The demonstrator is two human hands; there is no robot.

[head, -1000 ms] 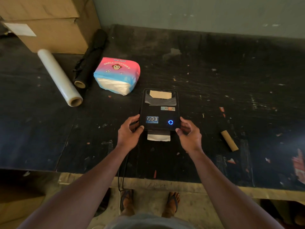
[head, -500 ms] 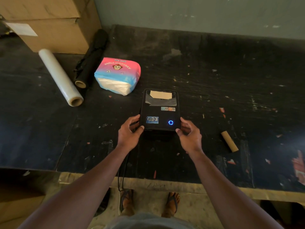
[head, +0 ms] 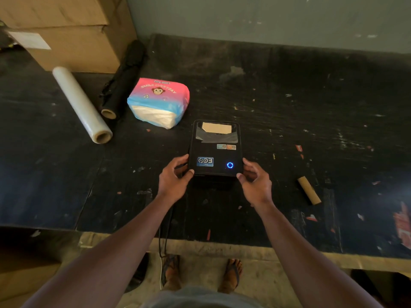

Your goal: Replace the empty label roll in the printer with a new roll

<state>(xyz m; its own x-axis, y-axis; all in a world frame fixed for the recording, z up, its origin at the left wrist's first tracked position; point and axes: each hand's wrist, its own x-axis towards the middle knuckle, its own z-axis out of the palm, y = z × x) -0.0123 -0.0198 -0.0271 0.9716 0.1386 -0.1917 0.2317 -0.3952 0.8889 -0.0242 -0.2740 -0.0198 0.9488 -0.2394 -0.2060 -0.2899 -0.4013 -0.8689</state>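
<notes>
The printer (head: 215, 148) sits on the black table (head: 311, 121), near its front edge, with its lid down and the blue power ring (head: 230, 165) lit. The left hand (head: 172, 177) and the right hand (head: 255, 182) flank the near corners of the housing. The fingers of each hand are curled, with the thumb tips touching the front corners; neither hand is closed around the body. An empty cardboard core (head: 309, 190) lies on the table well to the right of the printer. A tan surface shows through the lid window (head: 216, 131); it cannot be confirmed from this view whether this is a new roll or another core.

Hazards from this position:

- Incomplete latching. Uneven pressure at the two corners may leave one side of the lid unlatched, and the labels may then skew.
- No label edge is visible at the front slot, which is in shadow. If the leading edge is trapped inside, the printer may jam on the first feed.
- Sliding. A forward push with thumb contact only may shift the light housing toward the tissue pack (head: 159, 102).
- Cable strain. A dark cable (head: 165, 232) hangs over the table edge below the left wrist; a forearm may snag it and pull the unit.
</notes>
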